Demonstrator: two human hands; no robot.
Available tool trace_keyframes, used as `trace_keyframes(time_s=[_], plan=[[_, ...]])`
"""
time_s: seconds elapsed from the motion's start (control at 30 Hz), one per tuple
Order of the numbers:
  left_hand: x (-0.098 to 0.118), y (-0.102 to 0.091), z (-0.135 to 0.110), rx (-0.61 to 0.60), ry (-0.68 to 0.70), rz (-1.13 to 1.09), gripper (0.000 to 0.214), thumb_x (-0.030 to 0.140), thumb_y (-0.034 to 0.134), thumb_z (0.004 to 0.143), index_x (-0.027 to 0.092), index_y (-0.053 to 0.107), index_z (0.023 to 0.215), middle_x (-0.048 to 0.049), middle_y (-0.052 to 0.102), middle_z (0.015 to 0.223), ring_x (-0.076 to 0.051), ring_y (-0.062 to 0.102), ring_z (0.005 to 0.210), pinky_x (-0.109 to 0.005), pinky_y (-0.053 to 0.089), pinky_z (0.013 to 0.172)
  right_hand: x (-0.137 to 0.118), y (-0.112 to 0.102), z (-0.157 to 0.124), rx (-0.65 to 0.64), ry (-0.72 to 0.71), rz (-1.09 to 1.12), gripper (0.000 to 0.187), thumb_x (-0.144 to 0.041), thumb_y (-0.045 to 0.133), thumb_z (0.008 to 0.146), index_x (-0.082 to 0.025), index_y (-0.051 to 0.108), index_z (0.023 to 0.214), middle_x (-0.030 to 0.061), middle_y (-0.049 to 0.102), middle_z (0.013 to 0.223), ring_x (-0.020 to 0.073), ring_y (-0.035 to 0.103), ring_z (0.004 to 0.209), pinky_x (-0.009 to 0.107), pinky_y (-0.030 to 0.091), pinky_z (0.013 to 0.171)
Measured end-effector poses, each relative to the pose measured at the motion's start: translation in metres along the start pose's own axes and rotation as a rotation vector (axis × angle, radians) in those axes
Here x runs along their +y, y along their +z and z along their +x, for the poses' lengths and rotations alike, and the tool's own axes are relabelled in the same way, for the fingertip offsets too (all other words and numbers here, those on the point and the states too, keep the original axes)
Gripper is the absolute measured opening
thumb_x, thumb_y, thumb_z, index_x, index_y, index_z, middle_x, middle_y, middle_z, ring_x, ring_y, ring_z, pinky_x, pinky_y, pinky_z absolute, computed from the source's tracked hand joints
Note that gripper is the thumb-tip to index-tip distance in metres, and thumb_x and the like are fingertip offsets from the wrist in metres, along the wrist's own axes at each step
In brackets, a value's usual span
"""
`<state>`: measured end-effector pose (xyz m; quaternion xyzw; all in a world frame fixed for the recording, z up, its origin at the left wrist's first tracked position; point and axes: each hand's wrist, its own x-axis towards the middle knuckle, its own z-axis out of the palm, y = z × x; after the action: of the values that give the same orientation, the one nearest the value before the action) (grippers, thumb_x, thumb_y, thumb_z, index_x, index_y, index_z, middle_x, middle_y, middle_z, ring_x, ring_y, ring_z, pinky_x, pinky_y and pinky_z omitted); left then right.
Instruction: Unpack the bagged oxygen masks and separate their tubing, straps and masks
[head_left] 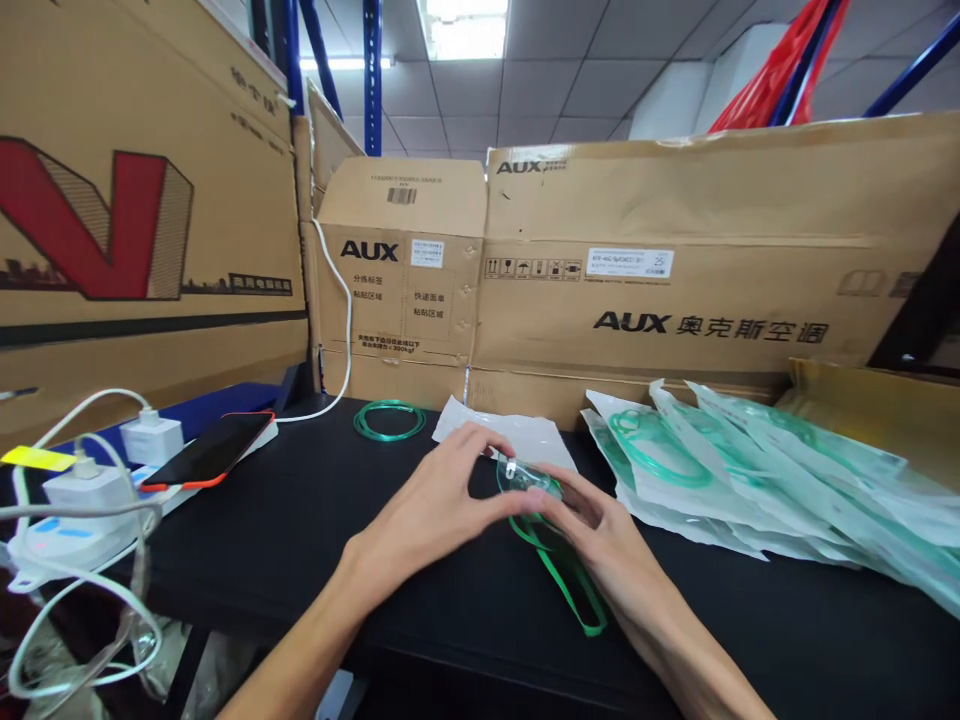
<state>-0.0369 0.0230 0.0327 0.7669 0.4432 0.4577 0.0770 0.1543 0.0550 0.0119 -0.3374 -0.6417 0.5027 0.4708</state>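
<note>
black table (285,530), tubing coil (388,437), packets (712,475), left grip (442,485) and right grip (596,520) holding clear mask (531,479)

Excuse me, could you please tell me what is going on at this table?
Someone has a clear plastic piece, apparently a mask, between the left grip and the right grip, above the black table. A green strap hangs below it. A coil of green tubing lies farther back on the left, a white sheet lies behind the hands, and overlapping packets are on the right.
</note>
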Motion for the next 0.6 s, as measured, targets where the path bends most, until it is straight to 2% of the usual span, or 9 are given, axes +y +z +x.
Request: trace_keyframes(time_s=[0.07, 0.13, 0.2, 0.3, 0.43, 0.6], plan=[[-0.0060, -0.0018, 0.0013, 0.078, -0.118, -0.008, 0.034, 0.051, 0.069, 0.088, 0.025, 0.060, 0.107, -0.0023, 0.066, 0.110, -0.020, 0.061, 0.101, -0.033, 0.048, 0.090, 0.0016, 0.0004, -0.0001, 0.029, 0.007, 0.003, 0.047, -0.051, 0.078, 0.078, -0.022, 0.069, 0.115, 0.0093, 0.071, 0.121, 0.0282, 0.067, 0.115, 0.041, 0.051, 0.100], [-0.0092, -0.0025, 0.0020, 0.082, -0.194, -0.014, 0.029, 0.050, 0.066, 0.090, 0.024, 0.064, 0.103, -0.0019, 0.068, 0.104, -0.019, 0.062, 0.092, -0.032, 0.048, 0.084, 0.0028, 0.0014, -0.0010, 0.065, 0.021, -0.009, 0.045, -0.051, 0.075, 0.081, -0.022, 0.067, 0.115, 0.0088, 0.070, 0.122, 0.0256, 0.068, 0.109, 0.036, 0.054, 0.092], [-0.0100, -0.0027, 0.0018, -0.033, -0.201, -0.035, 0.028, 0.050, 0.065, 0.091, 0.024, 0.069, 0.097, -0.0009, 0.071, 0.097, -0.019, 0.062, 0.086, -0.030, 0.047, 0.078, 0.0038, 0.0024, -0.0023, 0.105, 0.020, -0.031, 0.042, -0.051, 0.074, 0.082, -0.022, 0.065, 0.111, 0.0082, 0.070, 0.118, 0.0242, 0.069, 0.102, 0.033, 0.056, 0.083], [-0.0092, -0.0027, 0.0005, -0.219, -0.123, -0.065, 0.025, 0.046, 0.062, 0.095, 0.024, 0.074, 0.095, 0.0008, 0.074, 0.091, -0.018, 0.064, 0.083, -0.028, 0.045, 0.076, 0.0053, 0.0033, -0.0036, 0.100, -0.010, -0.008, 0.039, -0.050, 0.075, 0.080, -0.023, 0.060, 0.103, 0.0061, 0.068, 0.112, 0.0222, 0.068, 0.097, 0.032, 0.056, 0.078], [-0.0091, -0.0013, -0.0006, -0.265, -0.055, -0.088, 0.020, 0.038, 0.060, 0.098, 0.024, 0.074, 0.096, 0.0025, 0.075, 0.090, -0.016, 0.066, 0.082, -0.025, 0.044, 0.076, 0.0056, 0.0045, -0.0042, 0.015, -0.019, 0.009, 0.040, -0.050, 0.074, 0.082, -0.025, 0.057, 0.107, 0.0051, 0.067, 0.115, 0.0224, 0.067, 0.099, 0.034, 0.056, 0.082], [-0.0084, 0.0029, -0.0005, -0.318, -0.029, -0.081, 0.018, 0.038, 0.069, 0.091, 0.021, 0.073, 0.085, 0.0031, 0.070, 0.081, -0.014, 0.062, 0.075, -0.023, 0.042, 0.068, 0.0036, 0.0057, -0.0028, -0.072, -0.097, -0.143, 0.038, -0.047, 0.072, 0.086, -0.022, 0.069, 0.115, 0.0078, 0.069, 0.123, 0.0259, 0.062, 0.118, 0.039, 0.047, 0.103]])
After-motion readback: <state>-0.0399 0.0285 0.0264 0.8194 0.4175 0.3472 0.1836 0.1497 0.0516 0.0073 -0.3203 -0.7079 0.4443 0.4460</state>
